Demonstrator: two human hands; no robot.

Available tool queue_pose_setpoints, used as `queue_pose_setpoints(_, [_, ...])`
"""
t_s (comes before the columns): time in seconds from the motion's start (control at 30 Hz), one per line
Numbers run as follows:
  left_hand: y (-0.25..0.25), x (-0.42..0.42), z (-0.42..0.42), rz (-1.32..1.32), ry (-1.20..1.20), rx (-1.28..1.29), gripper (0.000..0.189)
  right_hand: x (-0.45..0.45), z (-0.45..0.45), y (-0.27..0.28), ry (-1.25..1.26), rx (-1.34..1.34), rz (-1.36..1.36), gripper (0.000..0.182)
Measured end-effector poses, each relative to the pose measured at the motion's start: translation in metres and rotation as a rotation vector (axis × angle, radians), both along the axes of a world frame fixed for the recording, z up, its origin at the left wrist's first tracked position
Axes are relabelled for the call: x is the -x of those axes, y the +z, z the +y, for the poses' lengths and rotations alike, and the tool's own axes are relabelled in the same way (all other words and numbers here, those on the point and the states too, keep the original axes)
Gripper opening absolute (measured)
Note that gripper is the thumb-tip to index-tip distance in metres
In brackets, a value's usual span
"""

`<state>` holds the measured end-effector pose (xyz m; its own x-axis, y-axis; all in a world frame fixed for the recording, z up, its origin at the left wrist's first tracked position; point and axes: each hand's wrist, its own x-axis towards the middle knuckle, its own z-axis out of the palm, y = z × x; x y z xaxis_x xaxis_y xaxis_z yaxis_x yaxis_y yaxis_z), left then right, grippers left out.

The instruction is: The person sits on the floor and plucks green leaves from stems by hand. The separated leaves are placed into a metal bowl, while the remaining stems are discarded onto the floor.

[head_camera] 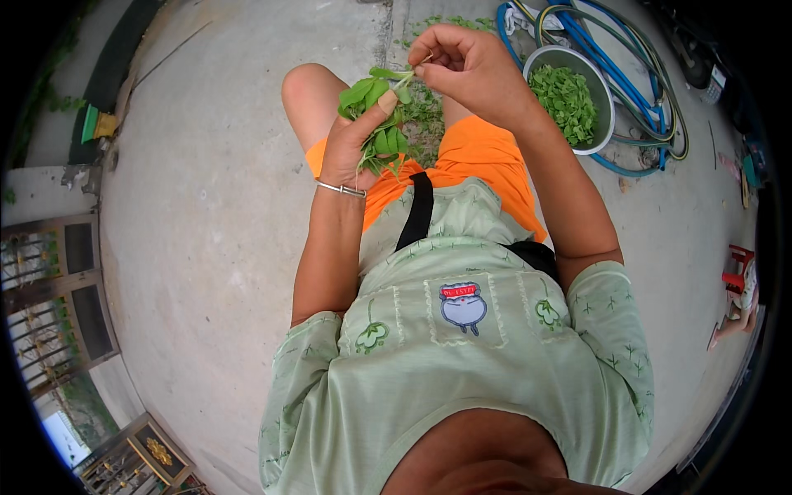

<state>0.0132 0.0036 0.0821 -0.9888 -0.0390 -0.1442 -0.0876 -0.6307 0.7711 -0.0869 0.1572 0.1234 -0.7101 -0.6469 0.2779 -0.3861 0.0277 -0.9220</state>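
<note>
A small bunch of leafy greens (388, 142) is gripped in my left hand (354, 147), above my lap. My left thumb presses on one plant's pale stem (402, 82), whose leaves point to the left. The root end of that same stem is pinched between the thumb and fingers of my right hand (473, 73), with a thin root showing at the fingertips. To the right of my right forearm stands a round metal basin (609, 124) holding many loose green leaves (564, 102). More greens (426, 120) lie on the ground between my legs, partly hidden by my hands.
Coiled blue and striped hoses (671, 117) surround the basin's far and right sides. A whitish cloth (526, 20) lies among them. Scattered greens (468, 23) rest on the concrete floor (210, 185) ahead. A red plastic stool (736, 269) and part of another person (737, 315) are at far right.
</note>
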Motion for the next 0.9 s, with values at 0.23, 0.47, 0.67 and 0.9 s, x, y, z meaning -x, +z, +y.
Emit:
queue_pose_setpoints(0.23, [0.001,0.002,0.000,0.007,0.020,-0.022,0.011,0.001,-0.001,-0.002,-0.035,0.007,0.071,0.013])
queue_pose_setpoints(0.47, [-0.002,0.003,0.000,0.010,0.109,-0.070,0.011,-0.003,0.001,0.006,0.069,-0.072,0.019,0.010])
queue_pose_setpoints(0.67, [-0.004,0.002,-0.001,0.020,0.112,-0.091,0.013,-0.003,0.000,0.003,0.083,-0.073,0.023,0.011])
queue_pose_setpoints(0.9, [-0.005,0.003,0.000,0.060,0.059,-0.063,0.023,-0.006,-0.002,0.002,0.079,-0.076,0.032,0.010])
